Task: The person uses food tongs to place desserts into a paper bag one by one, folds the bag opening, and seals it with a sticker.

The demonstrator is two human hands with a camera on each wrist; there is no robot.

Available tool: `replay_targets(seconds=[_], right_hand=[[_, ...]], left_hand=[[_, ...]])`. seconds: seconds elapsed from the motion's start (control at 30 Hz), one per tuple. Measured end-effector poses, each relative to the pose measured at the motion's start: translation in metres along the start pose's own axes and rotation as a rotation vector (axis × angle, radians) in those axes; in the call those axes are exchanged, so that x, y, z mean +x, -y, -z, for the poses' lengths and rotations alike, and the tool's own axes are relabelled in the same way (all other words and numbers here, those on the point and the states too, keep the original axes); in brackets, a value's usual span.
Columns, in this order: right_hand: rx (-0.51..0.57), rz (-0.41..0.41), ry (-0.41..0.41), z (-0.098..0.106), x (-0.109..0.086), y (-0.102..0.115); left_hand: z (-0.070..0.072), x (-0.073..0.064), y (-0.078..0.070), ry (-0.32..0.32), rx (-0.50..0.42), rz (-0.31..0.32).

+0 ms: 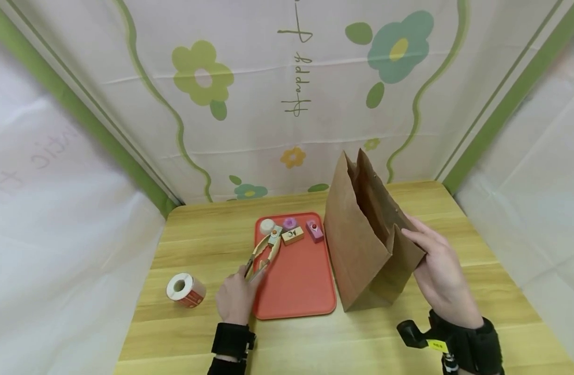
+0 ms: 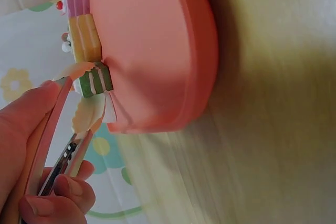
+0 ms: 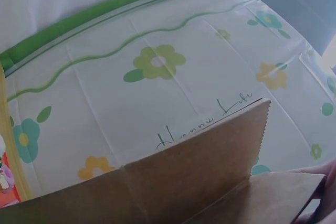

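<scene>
My left hand (image 1: pixel 235 298) holds a pair of tongs (image 1: pixel 248 263) at the left side of the red tray (image 1: pixel 296 284). The pale, scalloped tips of the tongs stand around a small green layered toy cake (image 2: pixel 95 80); whether they touch it on both sides I cannot tell. Beside that cake lie a yellow toy cake (image 1: pixel 293 235) and a pink one (image 1: pixel 314 231). With thumb and fingers my right hand (image 1: pixel 440 271) grips the near right edge of a brown paper bag (image 1: pixel 354 250), which stands with its mouth open right of the tray.
A white round piece (image 1: pixel 267 226) and a purple flower-shaped piece (image 1: pixel 289 223) lie at the tray's far end. To the left, a roll of labels (image 1: pixel 186 290) rests on the wooden table (image 1: pixel 174 338). A printed cloth (image 1: pixel 259 120) hangs behind the table.
</scene>
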State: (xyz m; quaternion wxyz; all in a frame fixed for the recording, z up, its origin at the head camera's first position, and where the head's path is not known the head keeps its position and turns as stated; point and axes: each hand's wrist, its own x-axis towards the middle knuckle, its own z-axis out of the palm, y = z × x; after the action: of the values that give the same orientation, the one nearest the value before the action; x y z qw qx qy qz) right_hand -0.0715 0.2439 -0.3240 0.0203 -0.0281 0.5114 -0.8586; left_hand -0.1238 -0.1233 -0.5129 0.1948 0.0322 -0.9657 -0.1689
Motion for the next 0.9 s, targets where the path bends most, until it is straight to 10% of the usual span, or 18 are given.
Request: replay_targets(seconds=[0.47, 0.9], right_hand=[[-0.058, -0.013, 0.012, 0.001, -0.002, 0.000], [-0.078, -0.018, -0.002, 0.002, -0.001, -0.001]], left_hand=[[0.015, -0.002, 0.005, 0.018, -0.125, 0.071], [0.053, 0.002, -0.014, -0.103, -0.139, 0.023]])
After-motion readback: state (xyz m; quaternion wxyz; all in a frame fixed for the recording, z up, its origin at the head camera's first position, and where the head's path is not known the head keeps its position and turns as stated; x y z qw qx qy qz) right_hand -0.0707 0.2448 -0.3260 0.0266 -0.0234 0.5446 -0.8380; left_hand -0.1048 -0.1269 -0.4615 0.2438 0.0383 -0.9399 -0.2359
